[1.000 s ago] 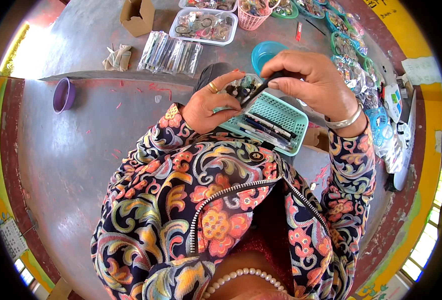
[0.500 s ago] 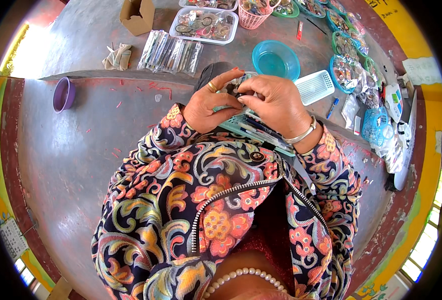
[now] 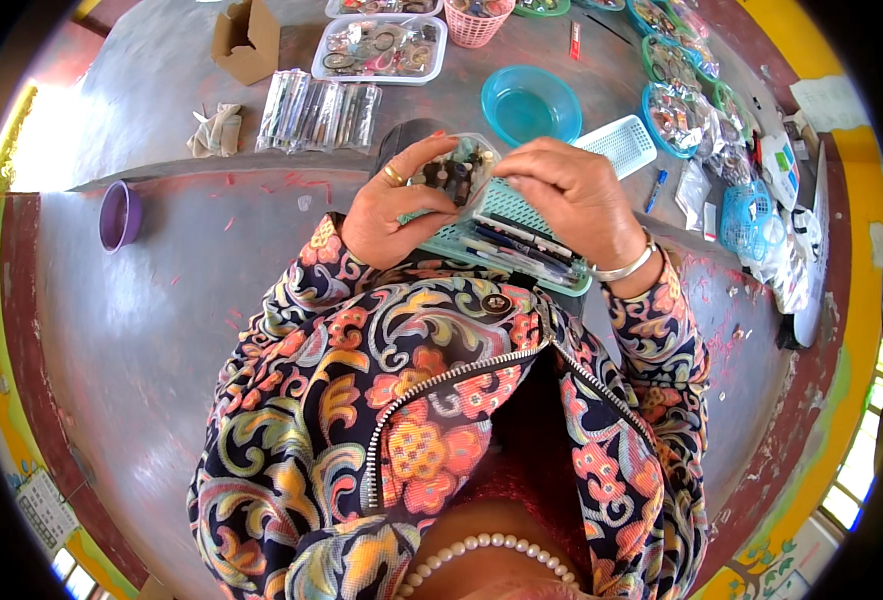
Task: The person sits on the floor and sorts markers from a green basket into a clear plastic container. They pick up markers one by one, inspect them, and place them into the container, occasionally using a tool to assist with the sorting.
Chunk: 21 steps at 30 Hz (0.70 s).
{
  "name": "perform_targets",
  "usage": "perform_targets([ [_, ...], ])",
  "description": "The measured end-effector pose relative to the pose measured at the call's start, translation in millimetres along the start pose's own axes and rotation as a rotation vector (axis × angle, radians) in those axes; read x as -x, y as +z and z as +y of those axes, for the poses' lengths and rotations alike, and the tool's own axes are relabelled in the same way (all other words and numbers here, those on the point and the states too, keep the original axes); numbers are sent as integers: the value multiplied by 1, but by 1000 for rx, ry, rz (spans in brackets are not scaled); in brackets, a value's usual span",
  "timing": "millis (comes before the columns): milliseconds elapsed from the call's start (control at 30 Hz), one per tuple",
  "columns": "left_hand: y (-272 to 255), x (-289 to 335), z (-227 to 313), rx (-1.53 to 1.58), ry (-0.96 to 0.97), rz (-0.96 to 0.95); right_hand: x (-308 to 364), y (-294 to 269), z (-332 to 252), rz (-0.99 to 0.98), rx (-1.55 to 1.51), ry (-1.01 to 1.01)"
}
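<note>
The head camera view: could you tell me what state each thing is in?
See-through rounded container: holding small dark pieces
Left hand: fingers curled around the container's side
Right hand: fingers bent together, any held object hidden
Green perforated plastic basket: open, holding pens
Round turquoise plastic basin: open-topped
Round purple plastic bowl: open-topped
Brown cardboard box: open
Beige cloth bundle: crumpled

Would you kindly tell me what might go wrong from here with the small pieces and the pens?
The clear container that the left hand appears to grip holds small dark pieces; if it tips, some might spill. The green basket seems to rest on the lap, so a shift in posture could send its pens sliding.
</note>
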<state>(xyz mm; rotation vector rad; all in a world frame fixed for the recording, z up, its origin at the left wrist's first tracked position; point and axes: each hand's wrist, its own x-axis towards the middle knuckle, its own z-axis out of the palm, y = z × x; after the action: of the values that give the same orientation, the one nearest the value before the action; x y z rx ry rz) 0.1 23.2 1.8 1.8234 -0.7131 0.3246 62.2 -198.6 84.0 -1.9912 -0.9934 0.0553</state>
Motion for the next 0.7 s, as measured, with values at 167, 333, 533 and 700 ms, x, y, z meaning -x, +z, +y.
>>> perform_targets([
  [167, 2, -2, 2, 0, 3, 15, 53, -27, 55, -262, 358, 224],
  [333, 1, 0, 0, -10, -18, -13, 105, -12, 92, -420, 618, 353],
  [533, 2, -2, 2, -14, -29, -15, 107, -7, 92, -601, 652, 389],
  [700, 3, -1, 0, -7, -21, 3, 106, -7, 93, -562, 656, 361],
])
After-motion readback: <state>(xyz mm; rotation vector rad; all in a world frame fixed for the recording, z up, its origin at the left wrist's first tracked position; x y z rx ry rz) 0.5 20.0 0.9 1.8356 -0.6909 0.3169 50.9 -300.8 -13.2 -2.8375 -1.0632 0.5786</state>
